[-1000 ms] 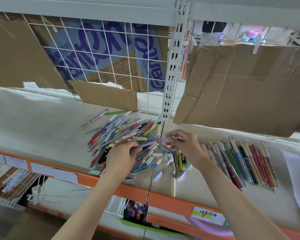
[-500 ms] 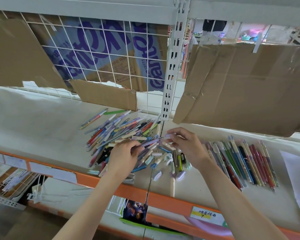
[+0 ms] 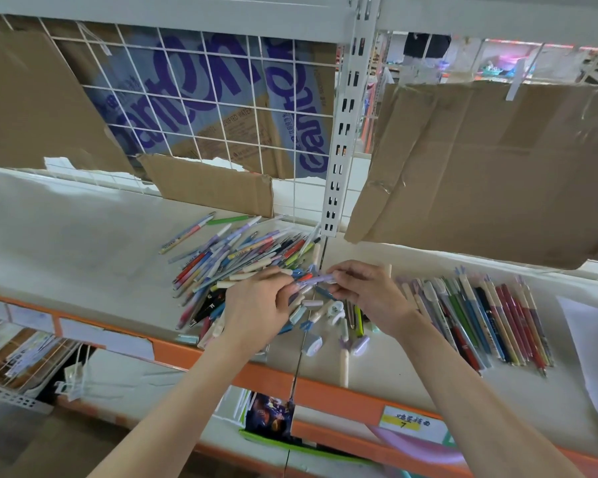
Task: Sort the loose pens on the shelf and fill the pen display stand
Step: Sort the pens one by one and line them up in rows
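Lilac plastic: a pale purple pen (image 3: 320,279) is pinched at frame centre between both hands, right hand (image 3: 370,294) gripping its right end with curled fingers, left hand (image 3: 259,307) with fingers curled at its left end, over the edge of the loose pile (image 3: 235,263). Judged step: sorting, one pen being lifted out or its cap being handled; which, I cannot tell. Next move likely calls for carrying it to the sorted row (image 3: 480,315), lying parallel at right of the right hand, and matching it by type. Loose caps and short pieces (image 3: 328,315) lie just below the hands. All rests on the shelf (image 3: 66,243). No display stand in view.
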Demonstrator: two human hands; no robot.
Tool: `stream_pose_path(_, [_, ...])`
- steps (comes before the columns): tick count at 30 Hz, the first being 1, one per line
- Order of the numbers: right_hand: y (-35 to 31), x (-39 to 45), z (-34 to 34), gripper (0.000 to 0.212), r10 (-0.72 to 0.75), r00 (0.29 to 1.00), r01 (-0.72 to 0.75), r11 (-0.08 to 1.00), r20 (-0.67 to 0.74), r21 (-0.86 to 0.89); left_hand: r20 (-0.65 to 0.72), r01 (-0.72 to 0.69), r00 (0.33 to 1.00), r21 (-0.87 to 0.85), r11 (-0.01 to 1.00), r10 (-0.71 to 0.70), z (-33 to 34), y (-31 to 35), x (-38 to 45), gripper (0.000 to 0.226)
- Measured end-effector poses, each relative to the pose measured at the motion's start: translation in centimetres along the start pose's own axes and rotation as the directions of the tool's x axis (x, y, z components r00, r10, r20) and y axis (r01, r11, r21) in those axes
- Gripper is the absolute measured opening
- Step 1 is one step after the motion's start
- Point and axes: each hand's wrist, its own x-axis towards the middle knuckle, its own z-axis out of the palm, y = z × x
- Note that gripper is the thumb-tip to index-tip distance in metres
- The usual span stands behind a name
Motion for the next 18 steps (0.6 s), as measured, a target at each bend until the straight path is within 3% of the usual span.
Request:
stream_pose_path(1, [-0.2,-0.1,0.0,0.014,-0.003,1.0,0.002,0.999,0.006,0.037,0.036,0.036,0.999,-0.041,0.999,-0.034,0.2,-0.2,0.1,0.018])
stream_pose_path(3, [-0.6,-0.1,-0.1,0.012,-0.007,1.0,0.006,0.997,0.01,0.073,0.263,0.274,0.942,-0.24,0.931,-0.209,0.4,-0.7,0.7,0.021])
stream_pose_path(4, [-0.9,-0.1,-0.1,0.011,-0.003,1.0,0.003,0.998,0.01,0.066,0.412,0.458,0.861,-0.37,0.809,-0.299,0.4,-0.9,1.0,0.022])
stream_pose_path(6, [-1.4,0.0,0.0,0.011,-0.002,1.0,0.002,1.0,0.015,-0.007,0.684,0.761,0.64,-0.501,0.413,-0.35,0.3,-1.2,1.2,0.023])
stream_pose_path(7, [-1.6,0.1,0.1,0.011,-0.01,1.0,0.011,0.998,0.013,-0.054,0.762,0.825,0.564,-0.501,0.263,-0.317,0.3,-1.4,1.2,0.024])
stream_pose_path(8, [-1.8,0.0,0.2,0.011,-0.024,1.0,0.024,0.996,0.006,-0.086,0.791,0.843,0.537,-0.493,0.215,-0.294,0.3,-1.5,1.3,0.025])
stream_pose_path(9, [-1.8,0.0,0.2,0.011,-0.039,0.999,0.038,0.995,-0.009,-0.091,0.773,0.829,0.557,-0.499,0.251,-0.302,0.4,-1.3,1.3,0.026])
stream_pose_path(10, [-1.8,-0.1,0.1,0.011,-0.046,0.998,0.044,0.997,-0.031,-0.067,0.709,0.776,0.623,-0.505,0.379,-0.33,0.4,-0.9,1.2,0.025])
stream_pose_path(12, [-1.5,-0.2,0.1,0.012,-0.027,0.995,0.03,0.999,-0.095,0.028,0.453,0.501,0.833,-0.374,0.78,-0.317,0.6,-0.3,1.3,0.022])
stream_pose_path(13, [-1.3,-0.4,0.1,0.014,-0.011,0.991,0.021,0.997,-0.132,0.076,0.332,0.33,0.915,-0.281,0.901,-0.231,0.7,0.1,1.3,0.02])
stream_pose_path(15, [-0.8,-0.6,0.1,0.016,0.004,0.985,0.026,0.985,-0.175,0.173,0.247,0.173,0.963,-0.275,0.946,-0.104,0.9,0.9,1.2,0.018])
stream_pose_path(18, [-0.5,-0.9,-0.1,0.015,-0.031,0.99,0.061,0.974,-0.137,0.217,0.336,0.204,0.938,-0.327,0.923,-0.088,1.7,1.2,0.9,0.024])
